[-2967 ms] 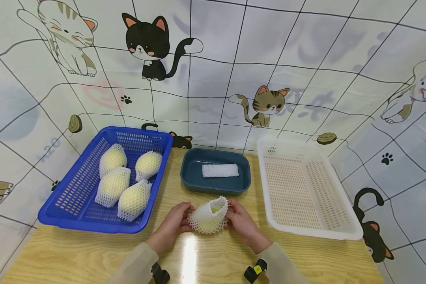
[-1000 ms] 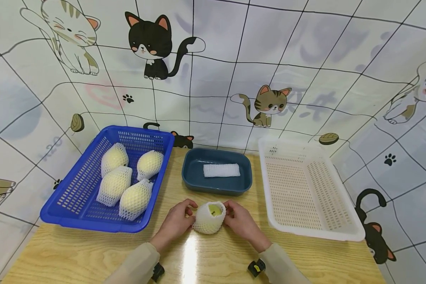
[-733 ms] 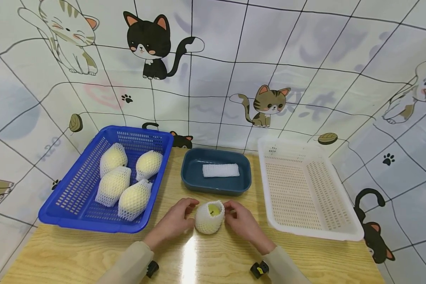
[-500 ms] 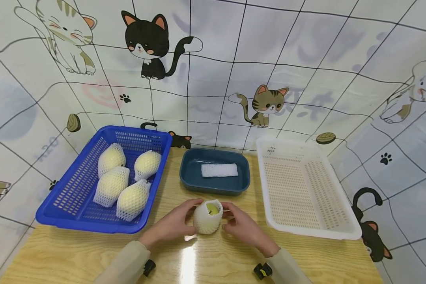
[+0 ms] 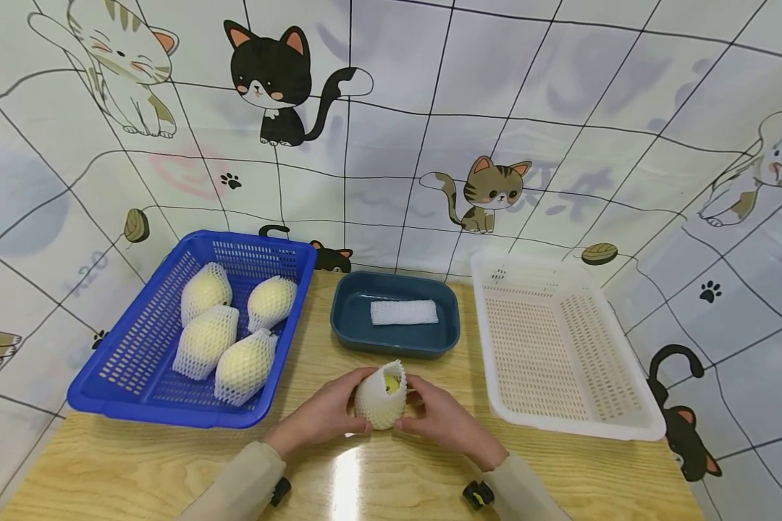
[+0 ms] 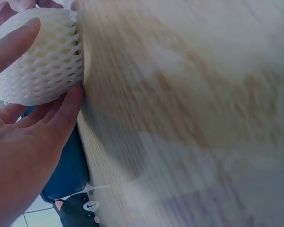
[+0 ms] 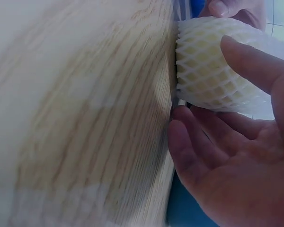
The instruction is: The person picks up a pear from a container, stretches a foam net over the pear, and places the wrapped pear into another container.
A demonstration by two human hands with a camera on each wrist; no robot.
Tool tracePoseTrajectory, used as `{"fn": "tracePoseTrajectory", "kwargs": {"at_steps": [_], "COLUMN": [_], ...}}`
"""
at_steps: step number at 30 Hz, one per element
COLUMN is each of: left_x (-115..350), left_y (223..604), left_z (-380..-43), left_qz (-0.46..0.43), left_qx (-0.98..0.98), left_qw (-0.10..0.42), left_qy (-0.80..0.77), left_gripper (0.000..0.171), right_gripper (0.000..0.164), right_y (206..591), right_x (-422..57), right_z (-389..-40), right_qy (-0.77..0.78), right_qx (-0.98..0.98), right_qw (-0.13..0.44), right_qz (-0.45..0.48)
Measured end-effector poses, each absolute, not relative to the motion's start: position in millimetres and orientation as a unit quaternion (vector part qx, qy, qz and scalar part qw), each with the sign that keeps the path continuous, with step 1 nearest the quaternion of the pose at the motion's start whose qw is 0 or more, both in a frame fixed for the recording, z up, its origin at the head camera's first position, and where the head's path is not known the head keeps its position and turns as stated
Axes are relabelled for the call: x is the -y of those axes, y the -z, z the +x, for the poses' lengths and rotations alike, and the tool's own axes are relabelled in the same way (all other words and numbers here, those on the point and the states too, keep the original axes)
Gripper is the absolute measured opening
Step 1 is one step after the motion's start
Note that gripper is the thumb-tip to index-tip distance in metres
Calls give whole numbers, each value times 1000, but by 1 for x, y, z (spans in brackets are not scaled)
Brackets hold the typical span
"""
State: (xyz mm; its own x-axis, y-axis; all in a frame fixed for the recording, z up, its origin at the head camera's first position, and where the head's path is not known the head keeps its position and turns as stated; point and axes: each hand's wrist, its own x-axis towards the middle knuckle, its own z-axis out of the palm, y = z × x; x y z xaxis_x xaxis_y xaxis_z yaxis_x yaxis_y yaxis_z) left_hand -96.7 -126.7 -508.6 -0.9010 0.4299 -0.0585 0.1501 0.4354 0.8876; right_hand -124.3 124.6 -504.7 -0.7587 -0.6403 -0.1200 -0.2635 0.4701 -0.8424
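A yellow-green fruit in a white foam net (image 5: 378, 407) stands on the wooden table in front of me, its top showing through the net's open upper end. My left hand (image 5: 329, 410) holds it from the left, thumb in front and the other fingers behind. From the opposite side my right hand (image 5: 442, 417) curls round it in the same way. In the left wrist view the thumb lies over the foam net (image 6: 47, 66) and fingertips touch its far side. The right wrist view shows the thumb across the net (image 7: 206, 71), with the other fingers close to the table.
A blue basket (image 5: 114, 401) at the left holds several net-covered fruits (image 5: 207, 341). Behind my hands, a dark teal tray (image 5: 352, 336) contains a flat white foam net (image 5: 404, 312). A white basket (image 5: 505, 409) stands at the right. A cat-print cloth (image 5: 391, 145) covers the wall.
The net, earlier flared at its lower edge, now fits closely round the fruit. Both hands loosened from its rim, spread apart a little, then closed round its sides. The fruit turned slightly.
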Motion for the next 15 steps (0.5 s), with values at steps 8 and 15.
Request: {"fn": "tracePoseTrajectory", "kwargs": {"at_steps": [8,15], "left_x": [127,129], "left_y": [510,515], "left_z": [-96,-95], "left_qz": [172,161], "left_qx": [-857,-851], "left_qw": [118,120], "left_qy": [-471,-485], "left_gripper": [86,82], "right_gripper": [75,79], "right_y": [505,506], "right_x": [-122,-118], "right_z": [-126,-126], "right_qy": [405,397], "right_qx": [-843,-847], "right_qw": [209,206], "right_qz": [-287,-289]}}
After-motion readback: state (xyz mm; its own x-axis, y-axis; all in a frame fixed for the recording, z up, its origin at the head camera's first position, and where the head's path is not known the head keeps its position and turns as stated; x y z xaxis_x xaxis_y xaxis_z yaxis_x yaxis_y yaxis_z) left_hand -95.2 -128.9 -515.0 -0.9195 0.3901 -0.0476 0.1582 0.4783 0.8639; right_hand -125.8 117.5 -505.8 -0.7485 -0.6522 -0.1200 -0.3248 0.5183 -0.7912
